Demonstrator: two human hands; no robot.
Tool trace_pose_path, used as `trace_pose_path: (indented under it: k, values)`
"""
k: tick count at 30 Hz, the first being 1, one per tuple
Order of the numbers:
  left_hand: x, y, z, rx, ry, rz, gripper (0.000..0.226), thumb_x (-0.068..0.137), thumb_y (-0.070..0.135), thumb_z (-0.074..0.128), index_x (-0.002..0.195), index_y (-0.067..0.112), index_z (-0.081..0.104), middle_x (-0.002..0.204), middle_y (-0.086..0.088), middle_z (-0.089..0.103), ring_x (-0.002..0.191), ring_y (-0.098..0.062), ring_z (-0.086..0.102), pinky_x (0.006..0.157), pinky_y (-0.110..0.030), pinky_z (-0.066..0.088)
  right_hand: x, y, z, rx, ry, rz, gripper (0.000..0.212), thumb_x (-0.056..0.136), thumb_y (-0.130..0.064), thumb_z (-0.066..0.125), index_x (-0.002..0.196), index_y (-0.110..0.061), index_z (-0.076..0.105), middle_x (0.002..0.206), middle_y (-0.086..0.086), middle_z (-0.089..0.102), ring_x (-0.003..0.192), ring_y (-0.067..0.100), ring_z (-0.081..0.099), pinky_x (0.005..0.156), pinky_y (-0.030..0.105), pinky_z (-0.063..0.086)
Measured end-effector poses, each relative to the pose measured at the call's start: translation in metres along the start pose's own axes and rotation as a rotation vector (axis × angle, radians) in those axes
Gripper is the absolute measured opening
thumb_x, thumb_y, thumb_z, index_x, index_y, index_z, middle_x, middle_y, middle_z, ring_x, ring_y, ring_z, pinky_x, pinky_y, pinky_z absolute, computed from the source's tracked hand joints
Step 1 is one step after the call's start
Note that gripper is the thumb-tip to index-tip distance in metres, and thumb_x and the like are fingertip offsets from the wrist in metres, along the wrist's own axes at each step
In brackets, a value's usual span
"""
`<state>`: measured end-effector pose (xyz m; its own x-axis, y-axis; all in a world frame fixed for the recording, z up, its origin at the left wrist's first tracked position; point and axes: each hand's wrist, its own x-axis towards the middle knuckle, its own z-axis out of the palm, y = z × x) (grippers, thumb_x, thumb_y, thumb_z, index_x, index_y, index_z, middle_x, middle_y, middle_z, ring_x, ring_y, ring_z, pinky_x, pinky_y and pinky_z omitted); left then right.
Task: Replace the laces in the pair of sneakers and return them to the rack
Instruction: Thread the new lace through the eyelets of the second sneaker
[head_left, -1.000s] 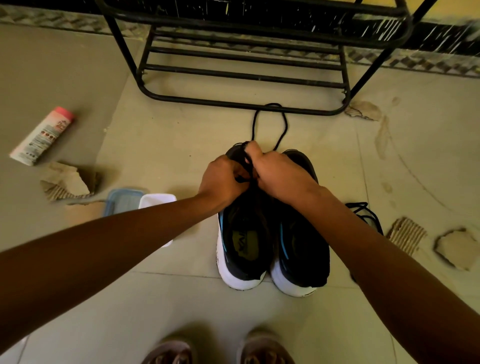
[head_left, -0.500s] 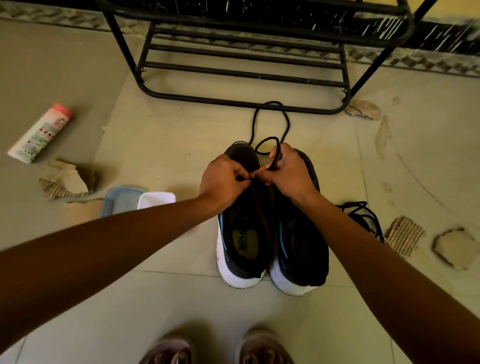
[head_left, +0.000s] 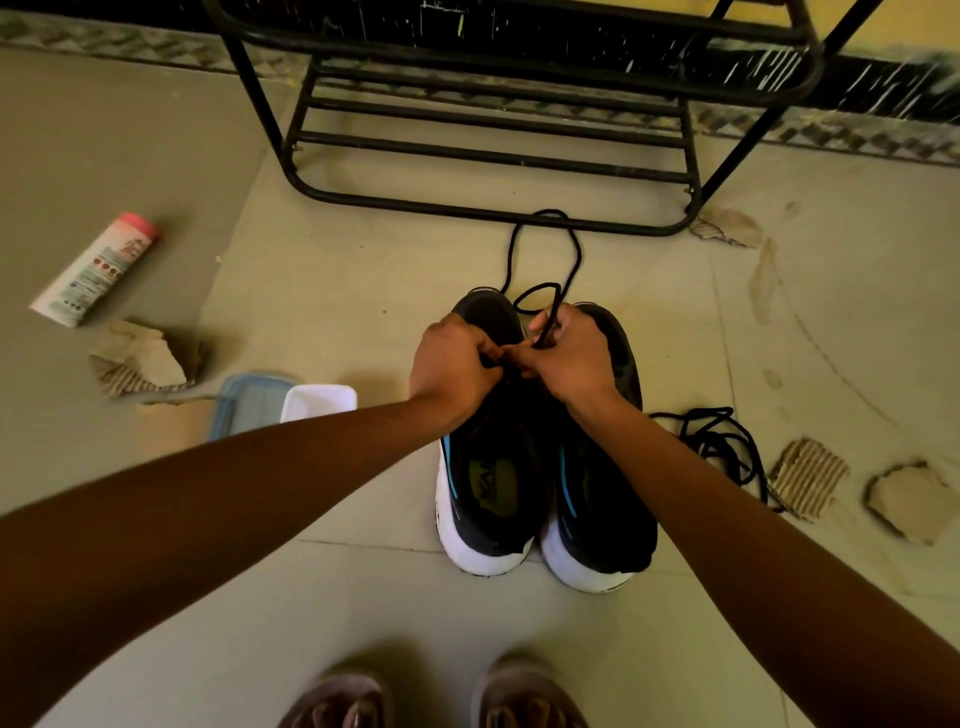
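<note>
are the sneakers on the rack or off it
Off: both sneakers stand side by side on the floor in front of the rack.

Both my bare forearms reach forward and down and converge toward the middle of the view. The left grip is knuckles up, its fingers curled in against the thumb, and its fingertips pinch the lace. The right grip sits just beside it, its index fingertip touching the left's. Its fingers curl round a strand of the same lace, which runs up over them. Both wrists bend slightly inward.
</note>
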<state>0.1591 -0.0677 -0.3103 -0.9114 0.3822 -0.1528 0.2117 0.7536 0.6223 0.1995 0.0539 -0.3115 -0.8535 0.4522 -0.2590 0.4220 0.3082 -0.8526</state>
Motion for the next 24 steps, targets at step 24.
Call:
trace_pose_path:
  k: [24]
  values:
    - [-0.002, -0.004, 0.012, -0.048, 0.084, -0.053, 0.011, 0.078, 0.015, 0.069, 0.088, 0.014, 0.074, 0.103, -0.007, 0.062, 0.093, -0.021, 0.057, 0.07, -0.018, 0.036, 0.004, 0.007, 0.002, -0.054, 0.06, 0.056, 0.037, 0.076, -0.01, 0.076, 0.072, -0.025, 0.042, 0.079, 0.009, 0.066, 0.075, 0.023, 0.066, 0.075, 0.041, 0.057]
